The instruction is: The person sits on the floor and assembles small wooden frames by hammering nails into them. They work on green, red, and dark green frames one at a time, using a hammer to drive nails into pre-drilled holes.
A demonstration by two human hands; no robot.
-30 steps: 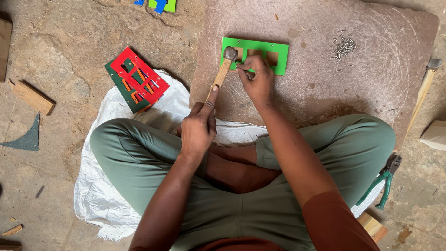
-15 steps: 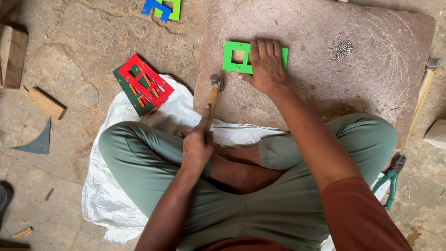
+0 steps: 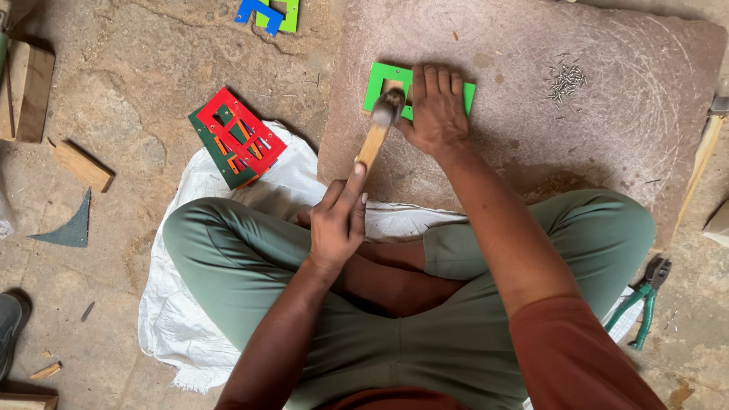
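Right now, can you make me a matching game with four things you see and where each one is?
Things:
1. hammer
2. green frame
3. pile of small nails
4. green-handled pliers

Places:
A. on the ground beside the right knee
B. under the right hand, on the stone slab
C. loose on the slab, right of the frame
D. held in the left hand

Pairs: 1-D, 2-B, 3-C, 4-A

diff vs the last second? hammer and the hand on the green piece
The left hand swung the hammer back up and brought it down again; its head now blurs over the green frame. The right hand went from pinching at the frame to pressing flat on it. Stone slab, nail pile and red-green stack are unchanged.
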